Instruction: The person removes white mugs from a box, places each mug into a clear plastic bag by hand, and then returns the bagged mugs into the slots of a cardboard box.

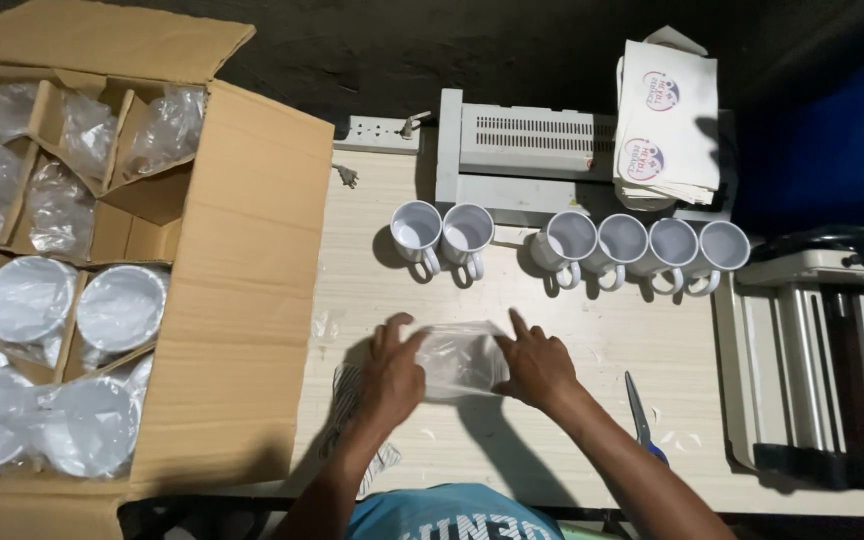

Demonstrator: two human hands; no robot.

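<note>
My left hand (392, 372) and my right hand (535, 366) hold a clear plastic bag (462, 358) between them, flat on the pale table (572, 440). Each hand grips one side of the bag, fingers bent over its edge. Beyond the bag stands a row of several white mugs (567, 240) with handles turned toward me. What the bag contains I cannot make out.
An open cardboard box (242, 300) at the left holds several mugs wrapped in plastic (122, 305). Scissors (642, 415) lie right of my right arm. A grey laminator (527, 145), a stack of printed sheets (667, 125), a power strip (377, 132) and a paper cutter (832, 370) line the back and right.
</note>
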